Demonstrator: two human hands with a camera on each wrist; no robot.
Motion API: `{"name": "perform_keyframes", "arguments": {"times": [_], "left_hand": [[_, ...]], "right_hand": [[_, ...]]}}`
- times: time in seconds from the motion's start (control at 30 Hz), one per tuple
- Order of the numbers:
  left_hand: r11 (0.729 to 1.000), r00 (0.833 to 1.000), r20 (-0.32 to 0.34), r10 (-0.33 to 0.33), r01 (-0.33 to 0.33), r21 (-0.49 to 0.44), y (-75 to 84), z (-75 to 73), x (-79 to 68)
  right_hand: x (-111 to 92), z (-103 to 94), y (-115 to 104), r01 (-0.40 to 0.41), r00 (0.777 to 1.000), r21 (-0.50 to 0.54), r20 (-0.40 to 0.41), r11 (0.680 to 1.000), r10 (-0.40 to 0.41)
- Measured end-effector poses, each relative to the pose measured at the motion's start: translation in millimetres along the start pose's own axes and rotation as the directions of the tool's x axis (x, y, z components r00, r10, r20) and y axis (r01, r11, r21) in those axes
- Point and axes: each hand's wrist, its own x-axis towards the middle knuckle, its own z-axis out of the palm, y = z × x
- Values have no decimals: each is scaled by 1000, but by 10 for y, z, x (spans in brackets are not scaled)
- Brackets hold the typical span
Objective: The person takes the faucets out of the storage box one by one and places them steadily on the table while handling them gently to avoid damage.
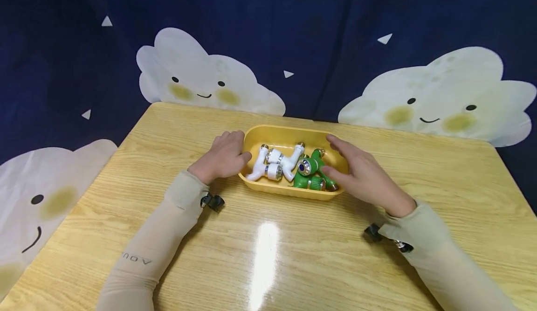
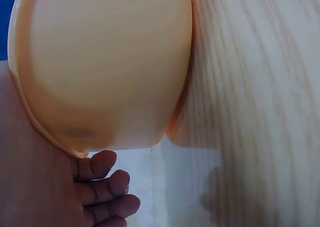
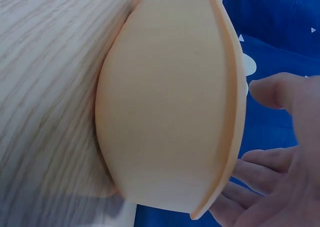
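A yellow plastic basin (image 1: 272, 189) stands on the table with several taps inside. Two white taps (image 1: 258, 166) with silvery threaded ends lie in its left half, and green taps (image 1: 308, 165) are piled in the right half. My left hand (image 1: 224, 156) grips the basin's left end, thumb over the rim; its curled fingers (image 2: 120, 182) show beside the rim in the left wrist view. Over the right end, my right hand (image 1: 362, 173) is spread, thumb and fingers apart above the taps. In the right wrist view, that hand's fingers lie behind the basin wall (image 3: 165, 102).
The wooden table (image 1: 201, 264) runs out to both sides and toward me, with a bright glare streak in front of the basin. A dark blue cloth (image 1: 251, 22) with smiling clouds hangs behind the table's far edge. Each wrist carries a small black camera mount.
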Motion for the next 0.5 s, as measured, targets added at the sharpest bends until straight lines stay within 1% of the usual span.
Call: {"name": "perform_keyframes", "arguments": {"times": [0.27, 0.37, 0.5], "left_hand": [[1000, 1000, -5, -10, 10, -12, -2, 4, -29], [1000, 1000, -5, -7, 7, -7, 9, 4, -27], [1000, 1000, -8, -3, 3, 7, 21, -3, -18]], "right_hand": [[100, 34, -29, 48, 998, -31, 40, 998, -47], [111, 38, -34, 46, 998, -47, 48, 998, -44], [127, 51, -32, 48, 998, -65, 40, 997, -45]]}}
